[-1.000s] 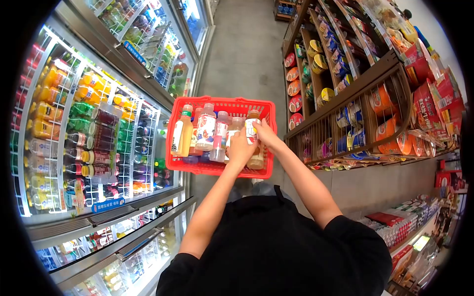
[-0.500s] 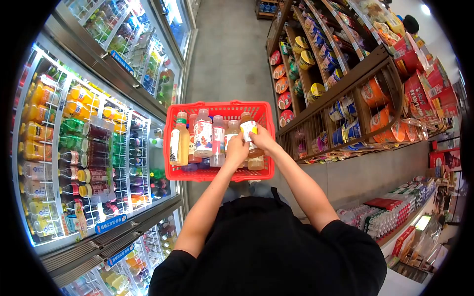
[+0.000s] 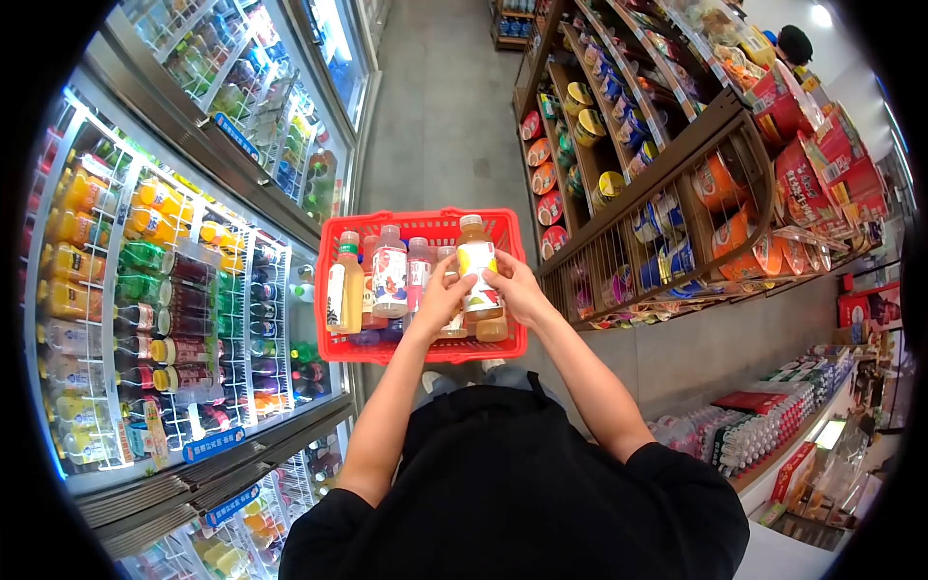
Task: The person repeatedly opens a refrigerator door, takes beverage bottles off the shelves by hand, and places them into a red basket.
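A red plastic basket (image 3: 425, 354) sits in front of my body with several drink bottles in it. Over its right part, my left hand (image 3: 443, 298) and my right hand (image 3: 515, 290) hold a brown-capped bottle (image 3: 478, 256) with a yellow and white label between them, cap pointing away from me. Near the left wall of the basket lies a green-capped bottle (image 3: 345, 290) of yellow drink. A bottle with a white picture label (image 3: 391, 275) and a pink-labelled bottle (image 3: 418, 269) lie beside it. My fingers partly cover the bottles under the held one.
Lit drink coolers (image 3: 164, 309) line the left side. On the right stands a shelf rack with wire sides (image 3: 667, 193), holding cup noodles and red packets. Packed bottles (image 3: 773, 416) stand at the lower right. A grey floor aisle (image 3: 435, 106) runs ahead.
The brown-capped bottle has risen out from among the others and shows more of its label. Both hands have moved with it, and the basket sits slightly lower and further left.
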Demonstrator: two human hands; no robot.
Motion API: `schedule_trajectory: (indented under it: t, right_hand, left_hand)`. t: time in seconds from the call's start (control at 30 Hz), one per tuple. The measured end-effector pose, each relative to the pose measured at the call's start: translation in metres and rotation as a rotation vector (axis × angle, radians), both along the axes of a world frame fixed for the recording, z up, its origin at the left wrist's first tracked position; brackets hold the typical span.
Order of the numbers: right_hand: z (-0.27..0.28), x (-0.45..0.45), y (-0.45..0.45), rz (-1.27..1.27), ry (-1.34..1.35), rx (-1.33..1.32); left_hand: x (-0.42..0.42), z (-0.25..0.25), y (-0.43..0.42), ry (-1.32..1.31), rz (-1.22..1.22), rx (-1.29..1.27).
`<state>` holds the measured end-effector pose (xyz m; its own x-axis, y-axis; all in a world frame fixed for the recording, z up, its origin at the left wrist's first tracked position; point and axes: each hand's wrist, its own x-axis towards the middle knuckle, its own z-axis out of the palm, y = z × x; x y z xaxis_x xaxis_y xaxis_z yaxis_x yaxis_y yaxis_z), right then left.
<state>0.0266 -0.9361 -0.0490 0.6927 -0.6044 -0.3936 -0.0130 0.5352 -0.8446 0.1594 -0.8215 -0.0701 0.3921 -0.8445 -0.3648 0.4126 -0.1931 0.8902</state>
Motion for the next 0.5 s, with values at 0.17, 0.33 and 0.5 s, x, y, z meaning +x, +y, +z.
schedule_trajectory:
  t: [0.17, 0.33, 0.5]
  right_hand:
    - [0.020, 0.000, -0.001, 0.078, -0.092, -0.078]
    - [0.026, 0.006, -0.009, 0.239, -0.126, -0.087]
    - [0.035, 0.021, -0.009, 0.481, -0.082, -0.059]
  left_hand:
    - [0.000, 0.020, 0.009, 0.032, 0.074, -0.134]
    - [-0.006, 0.020, 0.021, -0.002, 0.219, -0.232]
    - [-0.017, 0.033, 0.039, 0.013, 0.377, -0.256]
